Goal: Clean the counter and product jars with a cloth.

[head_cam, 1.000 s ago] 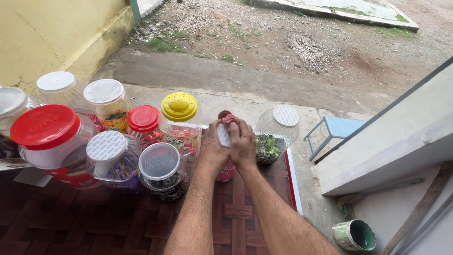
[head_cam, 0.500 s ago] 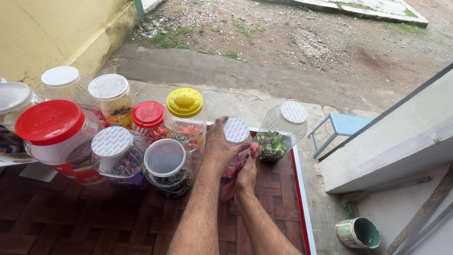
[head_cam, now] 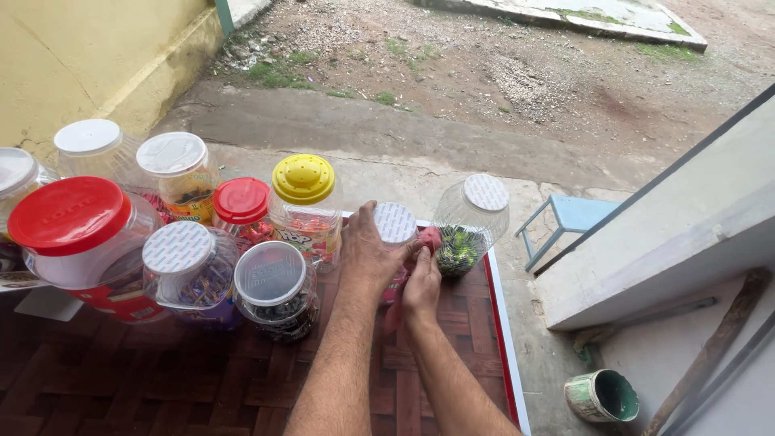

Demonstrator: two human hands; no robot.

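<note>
Left hand (head_cam: 367, 250) grip clasps white-lidded jar (head_cam: 395, 234) | right hand (head_cam: 421, 284) grip pinches red cloth (head_cam: 429, 240) | risk: jar tipping off tabletop (head_cam: 452, 323) edge, nudging neighbouring jar (head_cam: 468, 222).

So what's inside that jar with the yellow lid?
Through the clear wall of the yellow-lidded jar, colourful wrapped sweets show in the lower part. The left hand and neighbouring jars cover its base.

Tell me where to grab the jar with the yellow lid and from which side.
Take the yellow-lidded jar by its lid, coming straight down from above. It stands upright and its lid rises clear above its neighbours, while the red-lidded jar crowds its left side and the left hand sits close on its right, so a side grip on the body looks cramped.
</note>
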